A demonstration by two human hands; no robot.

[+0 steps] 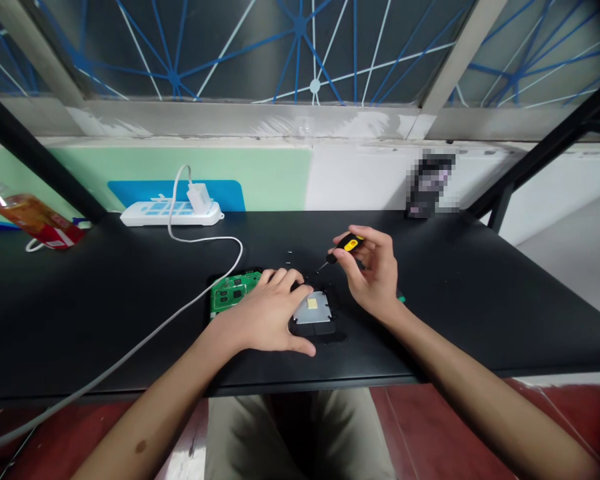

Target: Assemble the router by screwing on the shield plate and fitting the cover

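My right hand [373,270] grips a small black and yellow screwdriver [350,245] between thumb and fingers. Its thin shaft slants down to the left, the tip near small dark bits on the desk; whether it touches one I cannot tell. My left hand [273,310] lies palm down, thumb stretched out, over an opened electronic device. Left of this hand shows a green circuit board [233,291] in a black casing. To its right, a silvery metal plate [313,309] with a pale square pad sits in a black part. The hand hides the middle.
A white cable [180,310] crosses the black desk [460,300] from a charger [199,198] in a white power strip [173,215]. At left stands a tilted-looking bottle [43,220]. A pixelated phone-like object [430,185] leans on the back wall. Small bits [289,257] lie beyond the hands.
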